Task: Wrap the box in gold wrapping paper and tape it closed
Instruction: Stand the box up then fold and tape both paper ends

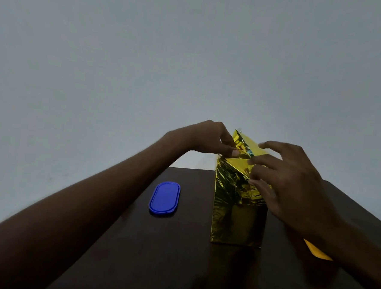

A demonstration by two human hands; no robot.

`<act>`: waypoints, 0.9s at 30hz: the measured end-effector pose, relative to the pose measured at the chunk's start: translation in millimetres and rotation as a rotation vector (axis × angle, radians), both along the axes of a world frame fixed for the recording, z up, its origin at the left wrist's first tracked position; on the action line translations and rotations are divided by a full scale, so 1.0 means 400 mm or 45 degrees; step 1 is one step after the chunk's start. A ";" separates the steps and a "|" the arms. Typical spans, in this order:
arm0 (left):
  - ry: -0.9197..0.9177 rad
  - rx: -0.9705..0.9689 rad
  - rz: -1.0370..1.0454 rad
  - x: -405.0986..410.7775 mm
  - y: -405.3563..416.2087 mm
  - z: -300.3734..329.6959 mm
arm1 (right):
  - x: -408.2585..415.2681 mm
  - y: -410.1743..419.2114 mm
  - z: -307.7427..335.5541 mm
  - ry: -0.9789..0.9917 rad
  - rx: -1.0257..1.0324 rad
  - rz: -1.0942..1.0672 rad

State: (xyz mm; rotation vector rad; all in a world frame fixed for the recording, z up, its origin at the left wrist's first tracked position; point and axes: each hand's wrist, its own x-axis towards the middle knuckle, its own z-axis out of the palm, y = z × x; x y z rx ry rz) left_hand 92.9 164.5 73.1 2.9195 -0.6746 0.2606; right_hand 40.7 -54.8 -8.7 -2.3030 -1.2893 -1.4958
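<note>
Nearest, two bare forearms reaching in from the lower corners over a dark wooden table (pixel 178 255). Low on the right, just past the right forearm, a yellow scrap (pixel 316 252) lying flat on the tabletop, partly hidden by the arm; possibly an offcut of paper, hard to tell in the dim light.

Right of centre on the table, standing upright: the box (pixel 238 223), tall and narrow, already covered on its visible sides by gold wrapping paper (pixel 231 185). Lower half smooth and dark with reflection, upper half creased and crinkled, with a diagonal fold running down from the top edge.

To the left of the box and well apart from it, a blue oval lid (pixel 164 198) lying flat on the table.

At the top of the box, both hands. Right hand (pixel 290 179) spread over the upper right side, fingers straight and fanned, tips pressing the folded paper against the box. Left hand (pixel 212 138) at the far left top corner, thumb and fingers pinching a raised triangular flap of the gold paper that stands above the box top. Hands close together but not touching, flap between them.

Farthest, a plain pale wall (pixel 190 55) behind the table's far edge.
</note>
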 end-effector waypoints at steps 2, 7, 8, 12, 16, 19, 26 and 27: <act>0.046 0.042 0.031 -0.001 -0.011 0.014 | 0.005 0.001 -0.011 0.004 0.005 -0.006; 0.060 0.145 0.026 -0.010 -0.028 0.020 | 0.010 -0.001 -0.020 0.003 0.035 -0.039; 0.047 0.154 0.029 -0.008 -0.029 0.015 | 0.009 -0.001 -0.020 0.005 0.059 -0.033; 0.054 0.127 0.047 -0.004 -0.027 0.008 | -0.003 -0.003 0.005 0.083 0.282 0.033; 0.073 0.071 0.041 -0.005 -0.028 0.009 | 0.009 0.001 0.067 0.278 0.553 0.091; 0.091 0.050 0.058 -0.004 -0.036 0.002 | 0.057 0.029 0.111 0.689 0.644 -0.057; 0.127 -0.098 0.063 0.004 -0.031 -0.015 | 0.205 0.071 0.138 1.590 0.479 -0.277; 0.125 -0.131 0.059 0.005 -0.027 -0.018 | 0.210 0.064 0.135 1.551 0.510 -0.282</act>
